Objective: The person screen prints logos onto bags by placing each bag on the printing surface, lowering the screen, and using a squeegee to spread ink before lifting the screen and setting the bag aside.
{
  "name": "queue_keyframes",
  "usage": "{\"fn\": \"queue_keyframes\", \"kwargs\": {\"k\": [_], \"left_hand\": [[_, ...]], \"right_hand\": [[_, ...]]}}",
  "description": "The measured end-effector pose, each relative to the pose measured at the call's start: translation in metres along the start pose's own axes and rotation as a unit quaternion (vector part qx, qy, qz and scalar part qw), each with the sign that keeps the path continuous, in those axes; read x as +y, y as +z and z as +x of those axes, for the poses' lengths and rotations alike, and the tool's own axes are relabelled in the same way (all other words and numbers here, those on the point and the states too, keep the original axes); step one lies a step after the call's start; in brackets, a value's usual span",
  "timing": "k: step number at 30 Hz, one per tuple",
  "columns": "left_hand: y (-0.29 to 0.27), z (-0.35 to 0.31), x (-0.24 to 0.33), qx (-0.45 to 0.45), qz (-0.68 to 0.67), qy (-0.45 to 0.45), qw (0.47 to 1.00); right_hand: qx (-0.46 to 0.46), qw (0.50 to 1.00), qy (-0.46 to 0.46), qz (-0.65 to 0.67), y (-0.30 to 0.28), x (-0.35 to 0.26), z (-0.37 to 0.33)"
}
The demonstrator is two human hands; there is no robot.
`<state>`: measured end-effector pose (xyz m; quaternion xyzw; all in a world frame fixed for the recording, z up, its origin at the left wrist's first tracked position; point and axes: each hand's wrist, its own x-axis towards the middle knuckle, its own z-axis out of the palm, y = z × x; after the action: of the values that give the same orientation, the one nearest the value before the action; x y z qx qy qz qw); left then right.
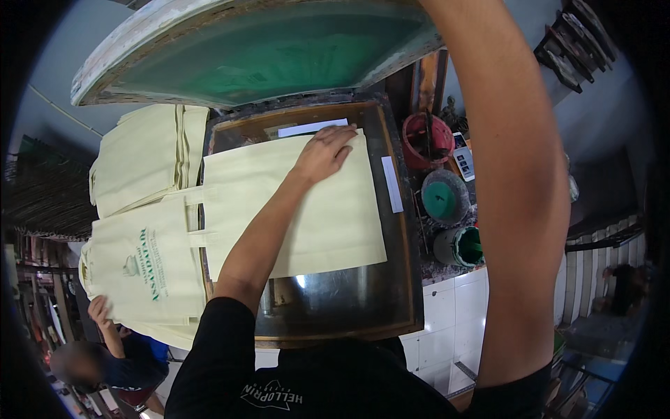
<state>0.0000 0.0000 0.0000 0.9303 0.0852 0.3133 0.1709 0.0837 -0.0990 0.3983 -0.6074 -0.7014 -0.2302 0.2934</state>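
Apparently, the printed bag (pixel 176 258), left of the left hand (pixel 325 152), is done; the blank bag (pixel 251 199), touched at its far corner by that hand, loosely spread and gripping nothing, is not yet printed. The right hand, out of view, cannot be judged.

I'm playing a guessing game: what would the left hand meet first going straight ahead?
The left hand would probably meet the upper white strip beyond the cream bag, though depth is unclear.
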Motion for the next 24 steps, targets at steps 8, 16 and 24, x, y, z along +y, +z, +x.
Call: {"fn": "queue_keyframes", "kwargs": {"k": [8, 16, 24], "left_hand": [[0.008, 0.046, 0.012, -0.062, 0.050, -0.106, 0.991], [0.013, 0.023, 0.073, -0.177, 0.127, -0.238, 0.947], [0.011, 0.017, 0.077, -0.247, 0.111, -0.317, 0.909]], "right_hand": [[-0.020, 0.999, -0.022, 0.015, -0.011, 0.000, -0.007], [0.000, 1.000, -0.004, -0.017, 0.002, 0.007, 0.001], [-0.016, 0.999, 0.008, 0.030, 0.000, -0.002, -0.001]]}}
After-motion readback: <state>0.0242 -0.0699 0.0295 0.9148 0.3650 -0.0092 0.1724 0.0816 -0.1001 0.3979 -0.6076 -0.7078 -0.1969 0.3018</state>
